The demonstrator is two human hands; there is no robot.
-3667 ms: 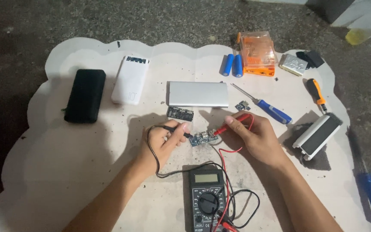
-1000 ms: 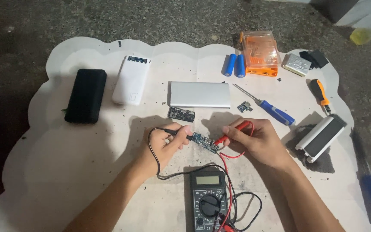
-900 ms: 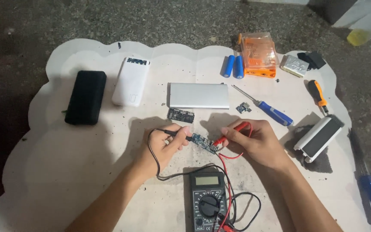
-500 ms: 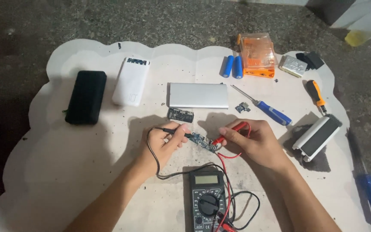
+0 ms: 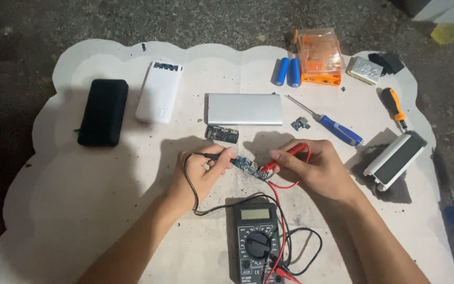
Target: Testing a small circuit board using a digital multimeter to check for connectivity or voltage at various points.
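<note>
Left hand (image 5: 204,171) closed on black probe (image 5: 217,156), tip at left end of blue board (image 5: 250,166). Right hand (image 5: 311,167) closed on red probe (image 5: 290,153), tip at board's right end. Board lies on white mat (image 5: 80,200) between both hands, just above multimeter (image 5: 257,242). Silver power bank (image 5: 244,109) and small dark board (image 5: 222,133) lie beyond.

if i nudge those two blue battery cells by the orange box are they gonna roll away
Probably, if pushed sideways: the two blue cells are smooth cylinders lying on their sides on the flat white mat. The orange box right beside them would likely stop a roll that way. They look rigid, so easy to pinch.
</note>
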